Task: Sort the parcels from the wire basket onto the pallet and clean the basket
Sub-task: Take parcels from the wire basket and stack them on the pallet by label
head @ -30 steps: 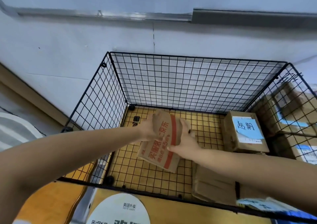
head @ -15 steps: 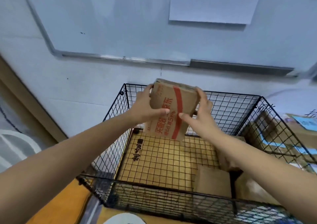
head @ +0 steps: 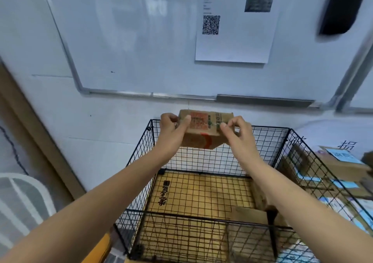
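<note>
Both bare forearms reach forward over the near rim of the black wire basket. Its floor is lined with a sheet of yellowish cardboard that bears dark printed characters along its left edge. In the basket's near right corner lies a plain brown parcel, partly hidden by the right forearm. Outside the basket's right wall stand stacked boxes with blue labels, blurred. At the left edge is a white mesh object.

Further out, a brown cardboard parcel with red printing and a red stripe is held in the air above the basket, level with the top of its far wall and touching no wire. The left hand grips its left end, with the thumb laid across the near face and the fingers curled round the edge. The right hand pinches the right end between thumb and curled fingers.

Behind, a whiteboard hangs on the wall. It carries a paper sheet with a QR code and, at the top right, a blurred dark object.
</note>
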